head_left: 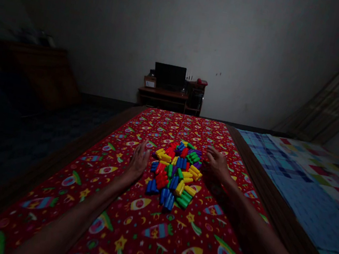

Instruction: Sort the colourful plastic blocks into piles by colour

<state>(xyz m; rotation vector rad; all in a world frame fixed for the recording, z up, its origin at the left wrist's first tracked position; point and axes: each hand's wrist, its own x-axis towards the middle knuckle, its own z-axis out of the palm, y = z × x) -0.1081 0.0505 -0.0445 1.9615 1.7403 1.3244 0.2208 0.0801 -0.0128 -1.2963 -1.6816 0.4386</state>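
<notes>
A heap of chunky plastic building blocks (175,174) in red, yellow, blue, green and purple lies in the middle of a red cloth printed with rockets and stars (135,245). My left hand (138,160) rests palm down on the cloth, touching the left side of the heap or very close to it. My right hand (217,164) lies palm down at the heap's right side, with its fingers near the yellow and purple blocks. Neither hand holds a block.
The cloth covers a long surface with a brown wooden edge (281,207) on its right. A checked blanket (300,189) lies beyond that edge. A low wooden desk (163,96) with a dark monitor (169,77) stands against the far wall.
</notes>
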